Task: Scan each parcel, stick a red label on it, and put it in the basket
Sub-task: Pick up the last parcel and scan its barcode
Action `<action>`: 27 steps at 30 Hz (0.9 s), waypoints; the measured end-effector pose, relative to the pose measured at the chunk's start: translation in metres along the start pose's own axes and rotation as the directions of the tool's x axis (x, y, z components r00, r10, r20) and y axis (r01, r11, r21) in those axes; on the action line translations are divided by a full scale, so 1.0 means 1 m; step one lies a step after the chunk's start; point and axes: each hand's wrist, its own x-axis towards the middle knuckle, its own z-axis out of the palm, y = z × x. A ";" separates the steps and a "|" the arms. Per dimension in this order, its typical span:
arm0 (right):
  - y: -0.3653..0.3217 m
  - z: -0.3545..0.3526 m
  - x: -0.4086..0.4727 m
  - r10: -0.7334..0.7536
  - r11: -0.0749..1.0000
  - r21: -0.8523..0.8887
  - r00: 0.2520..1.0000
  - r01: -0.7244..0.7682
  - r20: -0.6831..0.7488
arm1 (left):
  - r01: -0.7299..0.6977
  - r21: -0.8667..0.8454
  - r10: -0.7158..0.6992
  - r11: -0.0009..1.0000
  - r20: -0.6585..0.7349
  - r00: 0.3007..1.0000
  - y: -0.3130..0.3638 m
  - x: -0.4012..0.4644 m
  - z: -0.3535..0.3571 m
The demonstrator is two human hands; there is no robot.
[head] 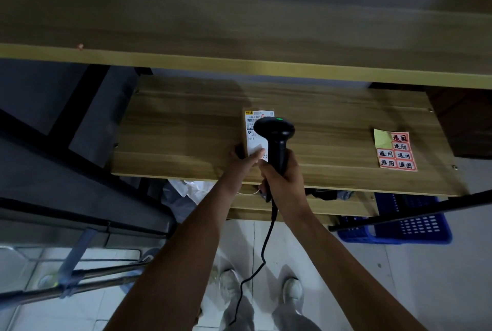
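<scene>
Both hands are busy at the near edge of the wooden shelf (186,128): the left hand (243,157) grips the near end of the parcel (257,131), thumb on its left side and fingers lying across the white shipping label, while just beside it the right hand (282,178) is wrapped round the handle of the black scanner (275,133), whose head hangs over the label with a green light showing on top. The parcel lies flat near the middle of the shelf. Judging by this, the scan is the step in hand; I can see no red label on the parcel, so sticking one on and dropping it in the basket are, as far as I can tell, left to do. Well to the right, near the shelf's right edge, lies the sheet of red labels (396,152), partly peeled to its yellow backing. Below the shelf's right corner the blue basket (415,226) sits on the pale tiled floor. A second wooden board runs overhead, dark frames stand at the left, and the room is dim.
</scene>
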 end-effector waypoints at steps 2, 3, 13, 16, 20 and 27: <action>-0.003 0.000 0.000 -0.004 1.000 0.001 1.000 0.004 0.004 | 0.012 -0.010 -0.012 1.000 0.007 1.000 0.000 0.001 -0.003; -0.005 0.000 0.000 -0.002 1.000 0.007 1.000 0.002 0.005 | 0.033 -0.020 -0.033 0.999 -0.008 0.999 0.001 0.001 -0.005; -0.013 0.043 0.049 0.264 0.855 0.438 0.960 -0.276 0.089 | 0.059 -0.263 -0.157 0.963 -0.370 0.916 0.014 -0.021 -0.105; -0.005 0.071 0.074 0.276 0.818 0.486 0.951 -0.308 0.139 | -0.017 -0.234 -0.086 0.972 -0.425 0.901 0.029 -0.030 -0.143; 0.013 0.107 0.102 0.254 0.847 0.428 0.948 -0.314 0.192 | -0.099 -0.190 -0.008 0.977 -0.492 0.870 0.042 -0.037 -0.186; 0.035 0.172 0.143 0.311 0.887 0.281 0.924 -0.366 0.222 | -0.166 -0.214 0.028 0.963 -0.529 0.848 0.049 -0.052 -0.212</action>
